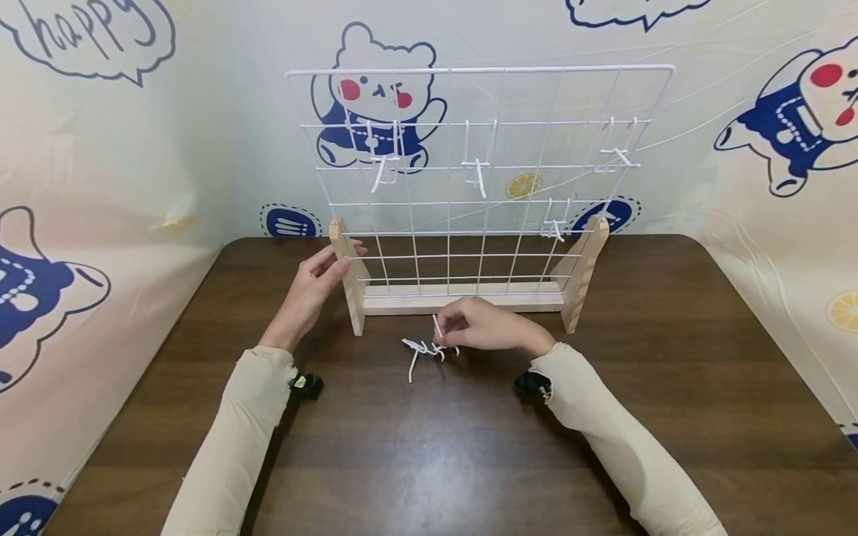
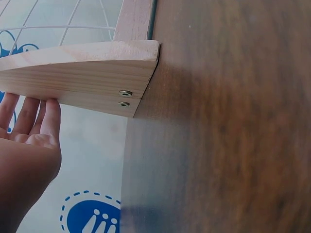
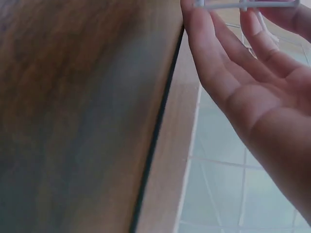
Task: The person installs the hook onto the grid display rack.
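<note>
A white wire grid rack stands upright on a wooden base with two side posts. My left hand holds the left wooden side post, its thumb in front and fingertips reaching behind; the left wrist view shows the fingers at the post's edge. In front of the base, my right hand pinches a white wire hook, partly hidden by the fingers. Several more white hooks lie in a tangle on the table beside that hand.
White hooks hang on the grid: one at upper left, one in the middle, one at upper right and one lower right. The brown table meets a printed cloth backdrop behind.
</note>
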A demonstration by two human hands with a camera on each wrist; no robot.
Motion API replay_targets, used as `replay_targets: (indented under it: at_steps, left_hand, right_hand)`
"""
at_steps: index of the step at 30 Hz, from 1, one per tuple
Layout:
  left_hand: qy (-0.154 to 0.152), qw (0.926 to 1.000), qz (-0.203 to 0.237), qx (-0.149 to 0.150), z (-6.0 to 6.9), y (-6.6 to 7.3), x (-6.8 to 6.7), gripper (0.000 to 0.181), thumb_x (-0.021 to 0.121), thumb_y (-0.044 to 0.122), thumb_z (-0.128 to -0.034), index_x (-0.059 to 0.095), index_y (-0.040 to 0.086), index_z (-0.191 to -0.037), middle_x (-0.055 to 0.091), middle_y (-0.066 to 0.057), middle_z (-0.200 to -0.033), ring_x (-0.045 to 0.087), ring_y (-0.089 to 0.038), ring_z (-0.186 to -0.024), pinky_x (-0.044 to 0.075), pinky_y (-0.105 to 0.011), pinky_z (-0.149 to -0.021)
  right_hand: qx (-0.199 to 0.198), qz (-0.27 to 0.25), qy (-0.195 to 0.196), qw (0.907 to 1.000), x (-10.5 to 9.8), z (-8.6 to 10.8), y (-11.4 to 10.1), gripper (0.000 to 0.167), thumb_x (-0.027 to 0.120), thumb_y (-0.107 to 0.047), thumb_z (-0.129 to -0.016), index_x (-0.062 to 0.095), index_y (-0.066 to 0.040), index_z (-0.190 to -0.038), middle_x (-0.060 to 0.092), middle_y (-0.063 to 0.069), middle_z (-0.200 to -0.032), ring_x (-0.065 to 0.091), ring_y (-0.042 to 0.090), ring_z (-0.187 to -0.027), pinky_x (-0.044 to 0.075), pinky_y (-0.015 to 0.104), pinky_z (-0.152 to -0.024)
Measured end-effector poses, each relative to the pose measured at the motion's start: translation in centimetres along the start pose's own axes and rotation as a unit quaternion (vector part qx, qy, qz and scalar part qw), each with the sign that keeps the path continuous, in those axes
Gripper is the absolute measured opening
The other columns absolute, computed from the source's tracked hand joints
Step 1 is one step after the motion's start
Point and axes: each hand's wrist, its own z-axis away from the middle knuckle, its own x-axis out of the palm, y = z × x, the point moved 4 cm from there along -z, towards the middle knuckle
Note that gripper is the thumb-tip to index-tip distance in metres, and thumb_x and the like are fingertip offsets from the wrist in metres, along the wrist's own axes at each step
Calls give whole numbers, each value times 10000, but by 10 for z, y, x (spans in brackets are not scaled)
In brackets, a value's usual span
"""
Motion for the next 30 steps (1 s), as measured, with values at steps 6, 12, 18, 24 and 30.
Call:
replay_targets:
  at_steps: [6, 12, 18, 24, 30]
  left_hand:
    - [-5, 10000, 55, 30, 0, 2, 0, 399, 547, 256, -1033, 550, 85, -1393, 546, -175, -1402, 464, -275, -1332, 265, -503, -1169]
    - [-33, 10000, 51, 8, 0, 3, 1, 393, 543, 262, -1033, 554, 105, -1393, 542, -147, -1408, 455, -270, -1336, 254, -507, -1173]
    - [-40, 10000, -2, 0, 1, 1, 1, 411, 543, 266, -1032, 540, 96, -1407, 551, -115, -1401, 438, -294, -1350, 245, -526, -1172]
    - [-42, 10000, 77, 47, 0, 3, 3, 425, 554, 265, -1029, 534, 71, -1406, 555, -129, -1396, 436, -315, -1350, 261, -510, -1168]
    - [-28, 9999, 139, 81, 1, 3, 2, 388, 552, 258, -1031, 563, 101, -1385, 553, -148, -1396, 431, -334, -1353, 273, -493, -1162]
  right_hand:
    - [413, -1254, -393, 9905, 3, 1, 9, 147, 561, -79, -1001, 579, 1, -879, 705, 150, -1131, 667, 222, -972, 559, 403, -806]
    - [635, -1670, -465, 9828, 7, 1, 14, 127, 540, -74, -1000, 594, 21, -936, 723, 126, -1092, 673, 298, -990, 558, 465, -807]
    - [643, -1674, -290, 9834, 7, 0, 15, 102, 565, -63, -990, 608, 27, -968, 702, 113, -994, 652, 378, -919, 562, 489, -806]
    - [570, -1737, 245, 9828, -4, 1, 14, 100, 528, -29, -1005, 561, 36, -936, 691, 208, -1048, 639, 428, -1017, 569, 459, -800]
    - [513, -1725, 654, 9815, -14, 3, 10, 85, 565, -60, -1003, 557, 6, -949, 675, 293, -1087, 646, 415, -1020, 545, 558, -803]
